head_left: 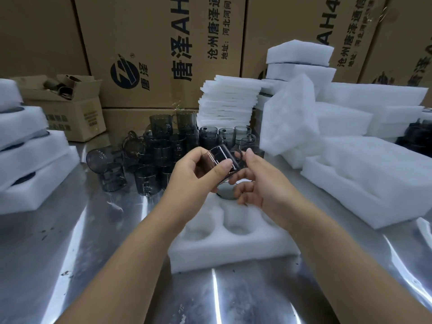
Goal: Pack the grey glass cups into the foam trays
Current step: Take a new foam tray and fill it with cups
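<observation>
**One cup held over the foam tray**

We hold one grey glass cup (222, 160) with both hands above the far end of the foam tray (233, 249). The tray lies on the steel tabletop (70, 253), about midway between the left and right edges. The cup is tilted on its side and is apart from the foam.

The left hand (194, 171) has its grip clamped on the cup, with the thumb on the side near to us and the fingers curled over the top. The right hand (259, 183) has its grip closed on the cup too, with the thumb by the handle and the fingers curled under it.

Under the cup, one pocket of the tray holds a dark round thing (225, 192); we cannot tell what it is.

Toward the far edge stands a pile of grey cups (163, 148), some stacked and some lying on the side. Just beside it, on the right, is a stack of thin foam sheets (229, 101). Filled foam trays (28, 160) are stacked at the left edge, and more foam blocks (362, 178) lie at the right edge. Printed cardboard boxes (152, 54) stand behind the far edge.
</observation>
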